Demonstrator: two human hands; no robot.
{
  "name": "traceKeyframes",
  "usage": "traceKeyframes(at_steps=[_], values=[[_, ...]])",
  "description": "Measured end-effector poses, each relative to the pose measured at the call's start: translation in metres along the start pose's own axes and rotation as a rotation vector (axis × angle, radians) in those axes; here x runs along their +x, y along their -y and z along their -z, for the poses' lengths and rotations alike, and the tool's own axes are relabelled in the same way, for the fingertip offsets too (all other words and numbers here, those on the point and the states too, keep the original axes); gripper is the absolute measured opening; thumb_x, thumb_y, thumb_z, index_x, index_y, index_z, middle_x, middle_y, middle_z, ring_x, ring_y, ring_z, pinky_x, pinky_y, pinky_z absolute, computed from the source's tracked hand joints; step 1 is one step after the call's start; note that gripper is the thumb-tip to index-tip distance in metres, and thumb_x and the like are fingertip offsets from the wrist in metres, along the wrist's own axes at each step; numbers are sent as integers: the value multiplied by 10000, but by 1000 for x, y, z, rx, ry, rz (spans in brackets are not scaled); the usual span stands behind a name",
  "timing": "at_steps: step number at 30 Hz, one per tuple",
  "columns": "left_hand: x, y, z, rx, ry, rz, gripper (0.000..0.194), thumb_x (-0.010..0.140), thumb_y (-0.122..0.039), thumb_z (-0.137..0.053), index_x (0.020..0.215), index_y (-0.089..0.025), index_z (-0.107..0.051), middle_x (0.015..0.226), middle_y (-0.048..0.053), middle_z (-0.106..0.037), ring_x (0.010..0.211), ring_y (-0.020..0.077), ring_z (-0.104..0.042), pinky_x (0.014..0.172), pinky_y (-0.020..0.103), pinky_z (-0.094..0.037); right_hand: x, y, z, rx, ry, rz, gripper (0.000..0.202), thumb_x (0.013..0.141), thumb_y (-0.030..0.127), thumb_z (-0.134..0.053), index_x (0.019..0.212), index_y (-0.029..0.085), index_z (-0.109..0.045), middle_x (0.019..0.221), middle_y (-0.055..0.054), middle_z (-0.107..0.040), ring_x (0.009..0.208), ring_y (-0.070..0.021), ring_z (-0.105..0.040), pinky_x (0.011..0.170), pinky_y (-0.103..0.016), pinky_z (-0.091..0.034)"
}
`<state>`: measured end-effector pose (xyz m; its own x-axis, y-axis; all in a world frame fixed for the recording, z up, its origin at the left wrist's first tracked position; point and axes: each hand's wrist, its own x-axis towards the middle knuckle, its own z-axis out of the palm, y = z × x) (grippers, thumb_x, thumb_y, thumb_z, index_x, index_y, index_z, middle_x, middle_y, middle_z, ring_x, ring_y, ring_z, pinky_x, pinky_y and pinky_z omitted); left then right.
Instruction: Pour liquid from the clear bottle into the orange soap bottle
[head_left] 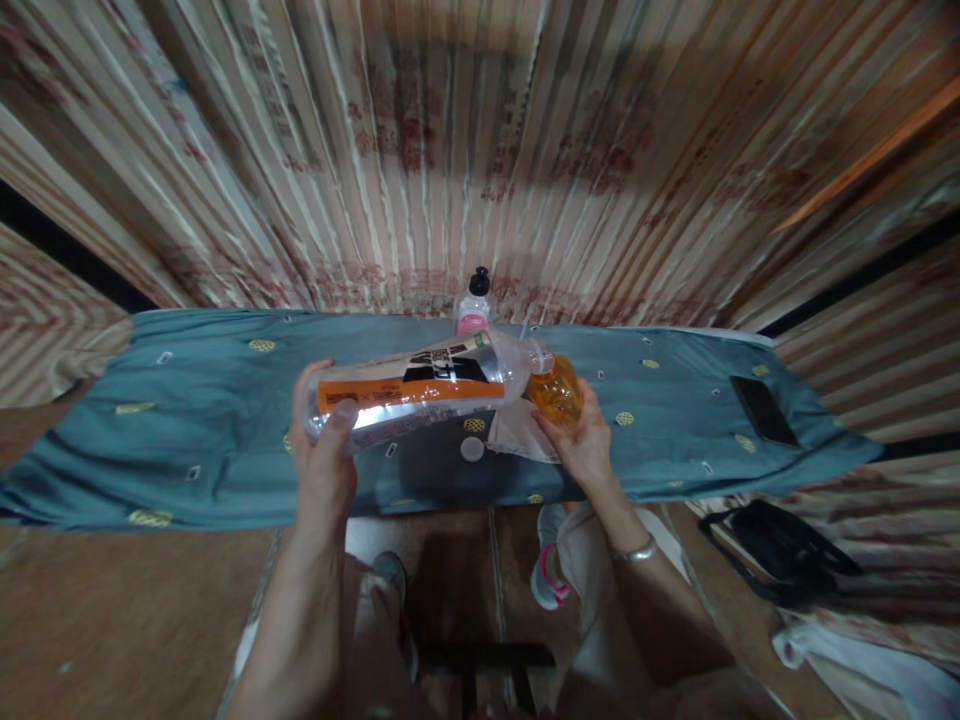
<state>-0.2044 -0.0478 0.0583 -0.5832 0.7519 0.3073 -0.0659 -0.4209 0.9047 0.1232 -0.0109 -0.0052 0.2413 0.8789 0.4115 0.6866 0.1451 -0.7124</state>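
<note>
Left hand (324, 432), forearm extended, clasps the base of a near-horizontal, clear plastic, orange-labelled bottle (420, 388) above the teal cloth-covered counter (217, 400); right hand (583, 440) curls around an amber translucent container (556, 388) at the bottle's mouth.

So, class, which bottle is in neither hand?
The black-topped bottle at the back; left hand holds the orange-labelled bottle, right hand the amber one.
</note>
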Motion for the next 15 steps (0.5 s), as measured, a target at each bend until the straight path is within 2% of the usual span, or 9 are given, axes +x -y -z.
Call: traceKeyframes(at_steps=[5,10,15], values=[[0,-1,0,-8,11,13,737,619,-637,-931,1189,-228,-704,960,14,-663,834,209,-623,834,376,-527,0,-2,0,-27,-4,1,884,734,679,-812,1446,222,-556,1367,-169,-766,1211,-396,-760,1015,-592,-635],[0,0,2,-6,10,19,777,610,-638,-940,1210,-212,-691,971,22,-669,847,215,-629,861,385,-529,-1,-2,-1,-33,2,11,907,753,718,-787,1459,201,-549,1376,-183,-756,1228,-393,-752,1019,-562,-635],[-1,1,2,25,31,-3,755,662,-645,-908,1240,-216,-683,987,24,-669,856,218,-644,832,368,-532,0,-1,0,-28,5,-5,929,733,714,-794,1453,178,-556,1372,-204,-757,1224,-408,-754,1026,-585,-630]])
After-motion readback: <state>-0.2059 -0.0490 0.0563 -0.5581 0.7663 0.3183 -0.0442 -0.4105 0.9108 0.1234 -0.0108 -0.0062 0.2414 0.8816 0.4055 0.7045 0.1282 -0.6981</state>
